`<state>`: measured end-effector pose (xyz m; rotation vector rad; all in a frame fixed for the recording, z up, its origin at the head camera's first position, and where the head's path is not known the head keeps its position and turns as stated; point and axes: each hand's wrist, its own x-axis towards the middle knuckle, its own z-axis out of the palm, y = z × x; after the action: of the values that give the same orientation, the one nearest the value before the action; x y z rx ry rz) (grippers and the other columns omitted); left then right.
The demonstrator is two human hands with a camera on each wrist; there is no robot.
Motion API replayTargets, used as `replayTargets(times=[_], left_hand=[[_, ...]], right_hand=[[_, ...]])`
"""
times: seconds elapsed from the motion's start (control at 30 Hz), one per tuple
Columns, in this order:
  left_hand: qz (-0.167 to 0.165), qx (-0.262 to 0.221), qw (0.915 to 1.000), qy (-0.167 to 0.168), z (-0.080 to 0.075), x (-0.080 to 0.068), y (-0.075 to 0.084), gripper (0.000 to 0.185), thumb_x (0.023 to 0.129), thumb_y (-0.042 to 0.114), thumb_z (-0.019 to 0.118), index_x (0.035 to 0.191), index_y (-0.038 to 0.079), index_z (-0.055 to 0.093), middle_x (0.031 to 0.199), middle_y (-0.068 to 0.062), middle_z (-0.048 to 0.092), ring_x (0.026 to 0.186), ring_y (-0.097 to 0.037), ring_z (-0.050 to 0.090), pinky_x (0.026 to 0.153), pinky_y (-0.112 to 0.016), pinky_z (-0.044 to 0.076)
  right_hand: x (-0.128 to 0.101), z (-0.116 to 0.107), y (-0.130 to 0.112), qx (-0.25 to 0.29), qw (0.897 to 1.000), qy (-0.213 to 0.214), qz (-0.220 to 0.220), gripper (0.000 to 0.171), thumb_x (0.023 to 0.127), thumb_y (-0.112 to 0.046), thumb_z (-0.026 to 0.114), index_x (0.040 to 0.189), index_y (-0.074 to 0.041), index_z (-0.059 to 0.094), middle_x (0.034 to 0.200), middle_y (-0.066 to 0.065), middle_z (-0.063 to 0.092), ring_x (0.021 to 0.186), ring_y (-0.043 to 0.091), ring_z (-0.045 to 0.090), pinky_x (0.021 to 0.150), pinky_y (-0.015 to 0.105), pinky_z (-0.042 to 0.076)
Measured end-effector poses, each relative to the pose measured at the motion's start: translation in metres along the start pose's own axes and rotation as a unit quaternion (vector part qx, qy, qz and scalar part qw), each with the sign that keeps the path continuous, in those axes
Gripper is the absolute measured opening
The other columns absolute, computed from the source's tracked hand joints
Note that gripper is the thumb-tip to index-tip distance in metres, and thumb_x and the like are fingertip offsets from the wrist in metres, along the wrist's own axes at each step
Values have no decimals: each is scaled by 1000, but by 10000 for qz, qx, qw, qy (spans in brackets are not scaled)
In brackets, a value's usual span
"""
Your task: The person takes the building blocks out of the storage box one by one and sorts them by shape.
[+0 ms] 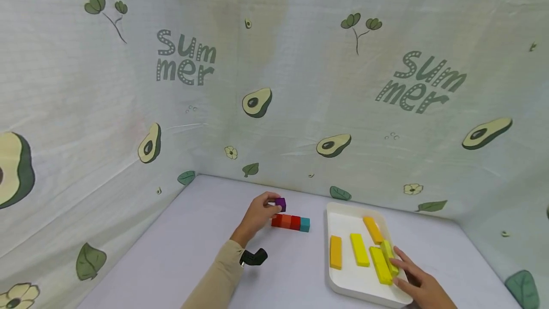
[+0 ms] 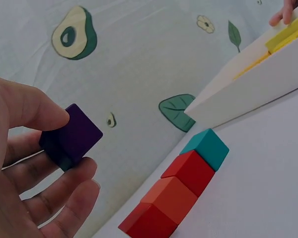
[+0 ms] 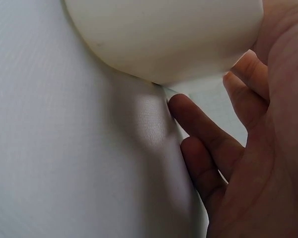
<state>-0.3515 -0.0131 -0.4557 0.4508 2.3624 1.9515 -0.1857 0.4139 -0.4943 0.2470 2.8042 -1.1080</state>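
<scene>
Pinching a purple cube between thumb and fingertips, the left hand holds it just above the left end of a row of blocks — three red and orange, one teal — with open tabletop to its left. At the white tray nearby, the right hand rests on the near right corner, fingertips touching a yellow bar; four more bars lie inside.

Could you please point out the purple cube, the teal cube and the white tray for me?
purple cube [image 2: 72, 135]: left wrist view, on its upper face.
teal cube [image 2: 207, 145]: left wrist view, on its top face.
white tray [image 1: 329, 213]: head view, on its far left rim.
</scene>
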Motion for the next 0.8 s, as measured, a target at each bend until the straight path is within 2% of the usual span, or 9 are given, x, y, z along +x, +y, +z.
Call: replayTargets(times=[0.2, 0.4, 0.57, 0.8], left_hand=[[72, 181, 9998, -22, -11, -1, -5, 40, 97, 21, 67, 133, 8, 59, 121, -7, 63, 102, -23, 63, 85, -36, 56], [48, 147, 9998, -84, -20, -1, -11, 42, 99, 18, 66, 138, 6, 57, 124, -10, 62, 103, -24, 63, 86, -36, 56], [6, 103, 9999, -5, -25, 3, -21, 41, 100, 17, 63, 138, 4, 57, 127, -15, 61, 101, -28, 65, 86, -35, 57], [-175, 232, 9996, 15, -32, 2, -31, 39, 101, 13, 60, 139, 5, 56, 130, -15, 60, 103, -29, 65, 89, -35, 55]], right_hand=[[2, 2, 0, 9, 10000, -57, 15, 74, 89, -57, 67, 145, -10, 53, 164, 14, 18, 143, 50, 23, 104, 58, 38], [1, 1, 1, -62, 9999, -87, -18, 74, 90, -56, 67, 145, -9, 53, 163, 15, 18, 143, 51, 23, 104, 58, 38], [2, -1, 3, -107, 9999, -101, -47, 74, 91, -55, 66, 146, -8, 52, 163, 15, 17, 143, 51, 22, 104, 60, 37], [4, -3, 2, -21, 9999, -163, -22, 75, 90, -55, 67, 146, -8, 51, 164, 14, 16, 144, 51, 19, 105, 63, 34]])
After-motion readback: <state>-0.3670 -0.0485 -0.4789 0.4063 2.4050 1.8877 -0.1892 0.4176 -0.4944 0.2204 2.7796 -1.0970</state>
